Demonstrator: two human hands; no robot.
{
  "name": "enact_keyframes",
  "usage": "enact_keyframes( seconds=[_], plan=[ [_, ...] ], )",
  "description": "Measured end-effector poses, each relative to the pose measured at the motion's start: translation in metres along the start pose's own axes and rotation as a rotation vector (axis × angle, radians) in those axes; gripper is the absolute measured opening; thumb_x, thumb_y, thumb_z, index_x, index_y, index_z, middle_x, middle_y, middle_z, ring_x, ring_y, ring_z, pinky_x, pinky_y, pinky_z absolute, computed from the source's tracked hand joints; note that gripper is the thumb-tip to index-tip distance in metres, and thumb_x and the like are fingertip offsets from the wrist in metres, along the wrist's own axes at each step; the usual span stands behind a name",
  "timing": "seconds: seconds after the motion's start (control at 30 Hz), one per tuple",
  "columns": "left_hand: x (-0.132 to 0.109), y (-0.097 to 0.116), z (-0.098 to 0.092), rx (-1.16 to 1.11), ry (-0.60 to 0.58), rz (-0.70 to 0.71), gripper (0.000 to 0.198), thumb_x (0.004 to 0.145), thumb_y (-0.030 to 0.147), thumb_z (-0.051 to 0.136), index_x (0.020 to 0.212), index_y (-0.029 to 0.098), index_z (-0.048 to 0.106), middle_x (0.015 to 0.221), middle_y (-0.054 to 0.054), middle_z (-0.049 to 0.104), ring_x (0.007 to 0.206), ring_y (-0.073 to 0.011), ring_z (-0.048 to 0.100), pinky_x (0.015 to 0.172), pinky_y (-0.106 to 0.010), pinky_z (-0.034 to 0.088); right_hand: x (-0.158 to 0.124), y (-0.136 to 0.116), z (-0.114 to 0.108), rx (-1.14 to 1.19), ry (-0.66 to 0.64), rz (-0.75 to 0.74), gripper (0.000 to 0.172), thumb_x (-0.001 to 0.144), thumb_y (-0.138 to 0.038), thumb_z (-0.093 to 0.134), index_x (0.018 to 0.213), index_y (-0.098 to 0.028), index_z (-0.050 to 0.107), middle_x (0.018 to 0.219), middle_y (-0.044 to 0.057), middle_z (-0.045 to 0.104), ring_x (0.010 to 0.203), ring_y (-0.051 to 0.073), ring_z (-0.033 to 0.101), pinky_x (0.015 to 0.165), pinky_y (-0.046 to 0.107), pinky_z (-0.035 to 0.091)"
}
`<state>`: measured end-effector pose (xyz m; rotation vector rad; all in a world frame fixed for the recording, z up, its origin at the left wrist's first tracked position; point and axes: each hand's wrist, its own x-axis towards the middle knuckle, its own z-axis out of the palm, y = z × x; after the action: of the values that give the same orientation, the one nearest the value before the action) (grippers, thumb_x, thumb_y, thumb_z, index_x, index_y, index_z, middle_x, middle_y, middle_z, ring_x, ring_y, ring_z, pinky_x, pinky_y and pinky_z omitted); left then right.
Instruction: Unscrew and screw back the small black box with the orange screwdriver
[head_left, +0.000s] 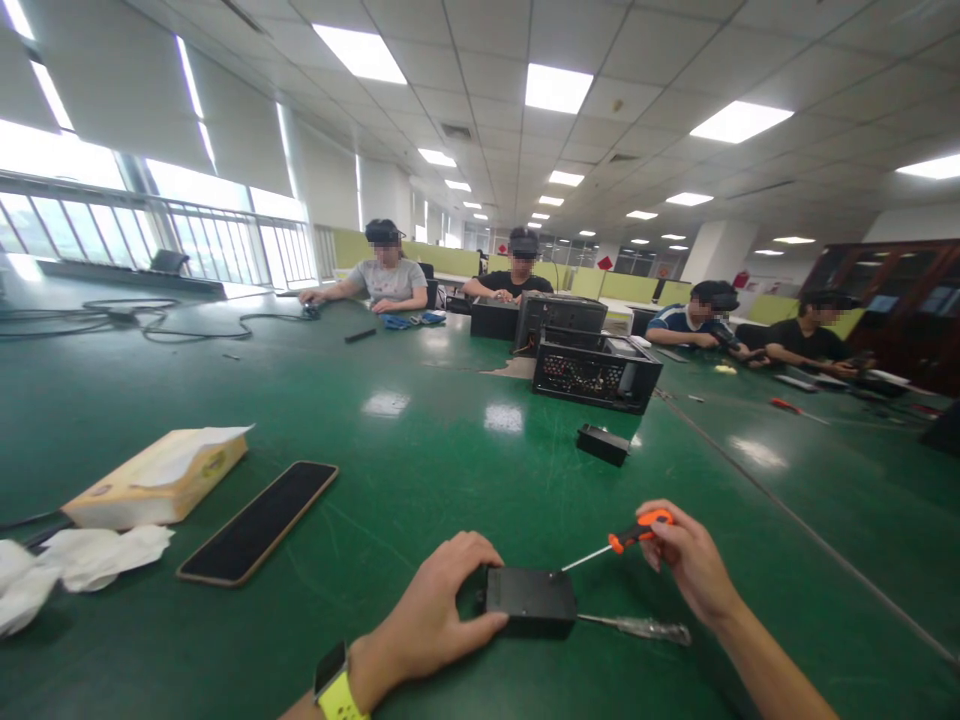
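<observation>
A small black box point(531, 597) lies on the green table in front of me. My left hand point(450, 600) grips its left end, thumb along the near side and fingers behind. In my right hand point(686, 560) is a screwdriver point(637, 530) with an orange and black handle, pinched by the fingers. Its thin shaft slants down to the left, and the tip meets the box's top near the far right corner. A second screwdriver point(645, 628) with a clear handle lies at the box's right end; whether its tip touches the box I cannot tell.
A phone point(259, 525) and a tissue pack point(161, 480) lie to the left, beside crumpled tissues point(97, 560). Farther off are another black box point(603, 444) and an open computer case point(596, 370). Several people sit around the table; cables point(127, 315) run at far left.
</observation>
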<state>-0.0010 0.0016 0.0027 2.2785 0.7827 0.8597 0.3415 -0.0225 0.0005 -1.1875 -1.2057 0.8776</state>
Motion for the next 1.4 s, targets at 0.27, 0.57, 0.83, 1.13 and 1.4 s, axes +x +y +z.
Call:
enact_keyframes(
  seconds=[0.27,0.57,0.83,1.13,1.4],
  plan=[
    [-0.001,-0.001,0.0,-0.025,-0.011,-0.002,0.033,0.077,0.017,0.07,0.107,0.02,0.057,0.107,-0.005,0.06,0.099,-0.0238,0.056,0.091,-0.035,0.045,0.0,0.004,-0.001,0.0,0.008,-0.01,0.022,0.082,-0.039,0.065,0.09,-0.018,0.064,0.054,-0.005,0.051,0.047,0.014,0.045,0.048,0.026,0.037],
    [-0.001,-0.001,0.0,-0.035,-0.013,0.006,0.031,0.077,0.017,0.07,0.104,0.02,0.057,0.103,-0.004,0.059,0.095,-0.0228,0.055,0.087,-0.033,0.044,-0.003,0.001,-0.004,-0.145,0.026,-0.113,0.023,0.083,-0.039,0.063,0.091,-0.018,0.065,0.055,-0.004,0.052,0.048,0.014,0.048,0.05,0.026,0.039],
    [0.0,-0.002,0.0,-0.042,-0.013,0.008,0.032,0.077,0.017,0.071,0.106,0.02,0.057,0.104,-0.005,0.059,0.096,-0.023,0.055,0.088,-0.033,0.043,-0.008,-0.011,-0.005,-0.268,-0.002,-0.202,0.02,0.087,-0.038,0.058,0.093,-0.019,0.064,0.059,-0.004,0.051,0.05,0.014,0.047,0.051,0.026,0.039],
    [-0.002,-0.003,0.001,-0.044,-0.006,0.007,0.032,0.077,0.017,0.072,0.104,0.02,0.056,0.103,-0.004,0.058,0.095,-0.0224,0.055,0.087,-0.032,0.043,-0.002,-0.106,0.032,-1.021,-0.206,-0.442,0.05,0.089,-0.055,0.055,0.053,-0.02,0.047,0.052,-0.004,0.043,0.05,0.013,0.04,0.052,0.027,0.029],
    [-0.002,-0.004,0.001,-0.045,-0.001,0.013,0.031,0.078,0.021,0.072,0.105,0.02,0.057,0.103,-0.004,0.059,0.095,-0.0229,0.054,0.087,-0.033,0.043,-0.007,-0.153,0.071,-0.973,-0.388,-0.435,0.016,0.091,-0.032,0.058,0.101,-0.024,0.068,0.092,0.001,0.069,0.083,0.017,0.063,0.075,0.027,0.046]
  ],
)
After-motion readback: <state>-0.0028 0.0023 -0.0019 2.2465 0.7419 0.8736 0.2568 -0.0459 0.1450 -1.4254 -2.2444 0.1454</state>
